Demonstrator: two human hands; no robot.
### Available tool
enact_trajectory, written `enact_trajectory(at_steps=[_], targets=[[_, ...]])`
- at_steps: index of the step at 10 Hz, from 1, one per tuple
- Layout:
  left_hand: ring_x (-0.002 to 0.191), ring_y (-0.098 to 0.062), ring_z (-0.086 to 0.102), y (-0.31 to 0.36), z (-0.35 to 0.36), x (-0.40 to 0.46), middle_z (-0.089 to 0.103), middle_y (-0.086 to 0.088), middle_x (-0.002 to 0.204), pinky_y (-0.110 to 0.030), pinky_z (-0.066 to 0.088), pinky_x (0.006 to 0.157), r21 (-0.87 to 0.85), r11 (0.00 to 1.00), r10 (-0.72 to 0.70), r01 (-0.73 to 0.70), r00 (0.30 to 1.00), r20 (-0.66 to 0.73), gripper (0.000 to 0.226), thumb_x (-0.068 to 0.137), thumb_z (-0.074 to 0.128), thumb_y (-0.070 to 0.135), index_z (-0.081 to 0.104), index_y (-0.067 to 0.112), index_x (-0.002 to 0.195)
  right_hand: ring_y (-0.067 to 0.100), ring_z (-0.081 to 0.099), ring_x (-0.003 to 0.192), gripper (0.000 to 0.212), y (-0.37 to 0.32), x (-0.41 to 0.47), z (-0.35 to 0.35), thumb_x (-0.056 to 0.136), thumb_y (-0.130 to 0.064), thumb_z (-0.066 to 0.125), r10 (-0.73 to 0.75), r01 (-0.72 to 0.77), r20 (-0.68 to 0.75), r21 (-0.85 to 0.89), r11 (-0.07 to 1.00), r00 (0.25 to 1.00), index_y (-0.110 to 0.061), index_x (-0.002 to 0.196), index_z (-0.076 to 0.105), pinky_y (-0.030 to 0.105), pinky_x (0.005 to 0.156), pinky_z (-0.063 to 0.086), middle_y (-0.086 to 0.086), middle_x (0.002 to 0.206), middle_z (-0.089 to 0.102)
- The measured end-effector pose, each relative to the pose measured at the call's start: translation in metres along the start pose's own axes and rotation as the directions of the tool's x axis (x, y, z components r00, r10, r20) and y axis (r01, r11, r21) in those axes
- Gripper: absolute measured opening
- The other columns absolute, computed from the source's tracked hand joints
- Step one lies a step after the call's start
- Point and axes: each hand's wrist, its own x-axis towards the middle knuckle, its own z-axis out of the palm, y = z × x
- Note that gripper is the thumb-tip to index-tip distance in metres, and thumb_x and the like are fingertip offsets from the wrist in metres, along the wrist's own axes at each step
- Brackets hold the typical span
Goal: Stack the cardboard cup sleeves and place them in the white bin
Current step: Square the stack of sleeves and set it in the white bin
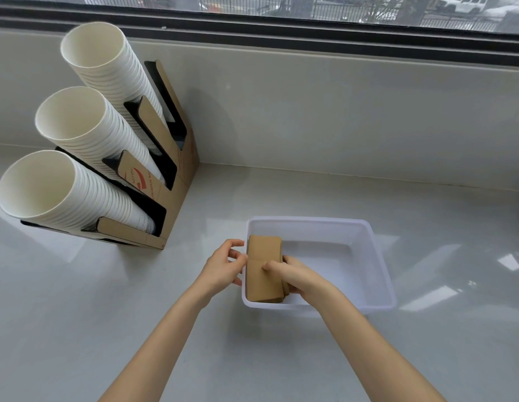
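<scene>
Head view: one stack of cardboard sleeves (264, 268) at left end of one white bin (380, 256) on table (78, 314). Right hand (293, 274) fingers clamp it; left hand (223, 265) fingers apart, touching its edge. Three cup stacks (78, 134) in rack (177, 175).

One head-worn view (wide-angle) looks steeply down and forward, close over the counter (281, 198), toward a window (281, 4).
</scene>
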Motion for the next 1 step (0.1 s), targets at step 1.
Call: enact_trajectory(at_steps=[1], targets=[[0.088, -0.018, 0.055, 0.0005, -0.0005, 0.0001, 0.051, -0.005, 0.103, -0.022, 0.051, 0.064, 0.064, 0.998, 0.022, -0.021, 1.0, -0.011, 0.037, 0.092, 0.043, 0.021, 0.04, 0.014, 0.128, 0.024, 0.049, 0.117, 0.059, 0.0027, -0.0001, -0.0014, 0.087, -0.037, 0.05, -0.008, 0.007, -0.036, -0.03, 1.0, 0.999, -0.015, 0.14, 0.032, 0.034, 0.095, 0.041, 0.005, 0.131, 0.049]])
